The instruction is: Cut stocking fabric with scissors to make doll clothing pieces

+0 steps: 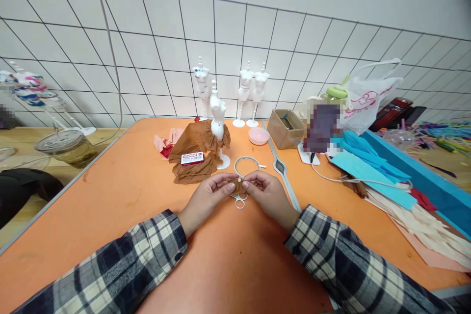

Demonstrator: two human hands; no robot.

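Observation:
My left hand (213, 195) and my right hand (270, 195) meet over the middle of the table, fingertips pinching a small piece of brown crepe paper (238, 187) between them. A tiny pale bit shows at its top, too small to name. Under the hands lie white-handled scissors (240, 203), their blades hidden. Just beyond sits a pale ring (247, 158), like a hoop. Behind my left hand, a white mini mannequin (218, 113) stands with brown crepe paper (191, 143) around its lower part and spread beside it. On that paper rests a small red-and-white box (192, 158).
Three more mannequins (246, 83) stand by the tiled wall. A pink bowl (259, 135) and a cardboard box (285, 128) are at the back. On the right are blue paper sheets (371, 176), cream strips (423, 225), a cable and a plastic bag (368, 95). A grey strap (281, 167) crosses the orange table (121, 196).

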